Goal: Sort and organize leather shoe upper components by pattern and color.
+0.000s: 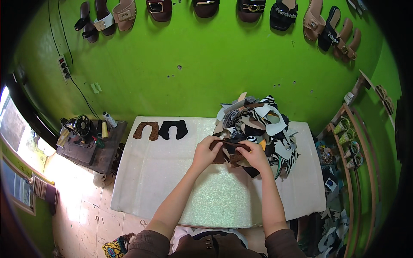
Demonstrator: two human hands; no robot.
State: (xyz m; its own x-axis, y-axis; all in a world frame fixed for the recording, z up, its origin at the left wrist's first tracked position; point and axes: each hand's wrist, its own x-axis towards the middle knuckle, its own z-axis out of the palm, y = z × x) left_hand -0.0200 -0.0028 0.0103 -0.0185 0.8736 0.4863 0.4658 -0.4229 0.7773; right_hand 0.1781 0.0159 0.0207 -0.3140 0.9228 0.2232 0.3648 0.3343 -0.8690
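Between my hands, in front of the scrap pile, is a dark brown piece of leather-like material (228, 144). My left hand (207, 151) pinches its left end, with the thumb on the near side. At the other end, the fingers and thumb of my right hand (254, 154) are closed on the same piece. Just beyond lies a heap of cut scraps (258, 122) in grey, black, tan and zebra stripes. Two horseshoe-shaped cut pieces rest at the table's far left: a speckled brown one (140, 132) and a black one (181, 131).
The white-covered table (150, 180) stands against a green wall hung with sandals (283, 15). At left is a sewing machine (81, 127) with thread spools (109, 119). A wooden rack (348, 172) with shoes is at right, beside more scraps (333, 228) below.
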